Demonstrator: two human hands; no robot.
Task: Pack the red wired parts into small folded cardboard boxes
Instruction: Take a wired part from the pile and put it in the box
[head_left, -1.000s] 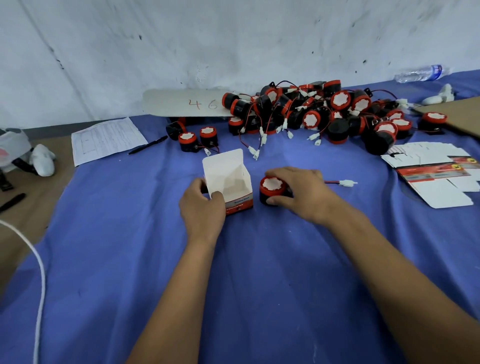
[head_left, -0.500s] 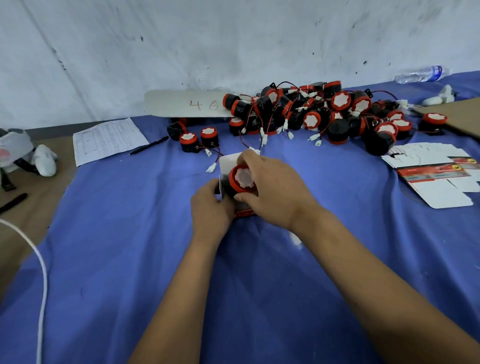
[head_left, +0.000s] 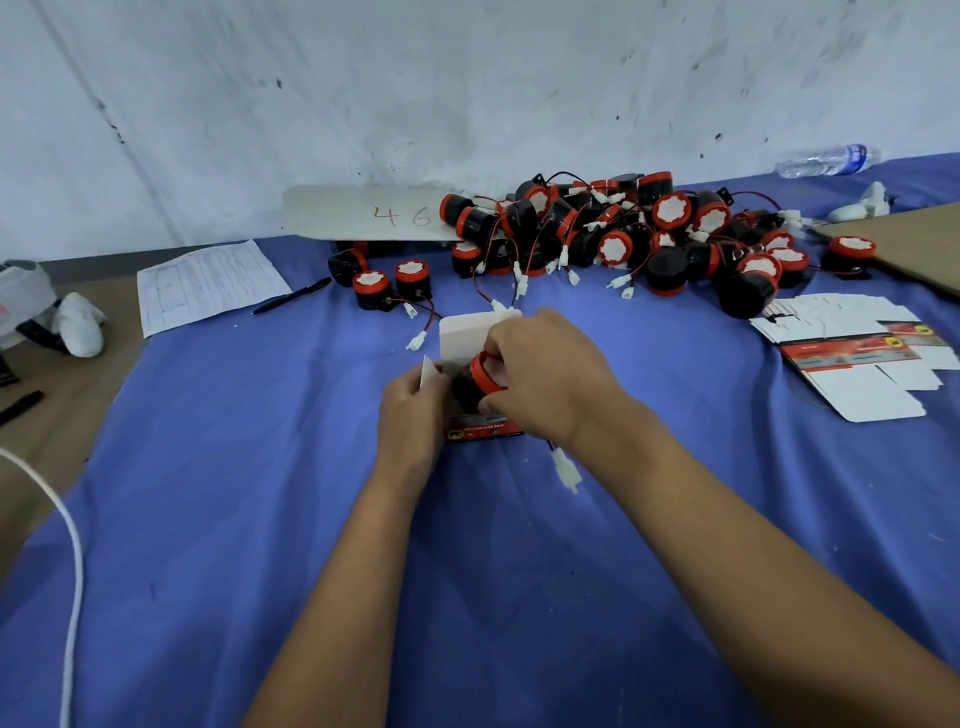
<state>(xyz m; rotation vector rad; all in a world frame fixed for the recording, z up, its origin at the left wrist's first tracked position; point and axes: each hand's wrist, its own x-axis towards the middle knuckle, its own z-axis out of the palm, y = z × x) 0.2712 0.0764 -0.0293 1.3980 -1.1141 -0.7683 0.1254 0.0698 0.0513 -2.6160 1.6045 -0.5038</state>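
- Hands meet at the centre of the frame: your right hand curls its fingers round a red wired part and holds it in the open mouth of the small cardboard box.
- Your left hand grips the left side of that box, thumb by a white side flap, steadying it on the blue cloth.
- The box's white lid flap stands up behind the part; its red printed front faces you.
- The part's wire runs out under your right wrist, and its white connector lies on the cloth just right of and below the box.
- The pile of red wired parts sits in the upper centre and upper right, against the wall, with two loose ones just left of it.
- A stack of flat unfolded boxes lies at the right edge, well apart from your hands.
- At upper left you have a sheet of paper with a pen beside it.
- A board marked "46" leans at the wall, and a water bottle lies in the upper right corner.
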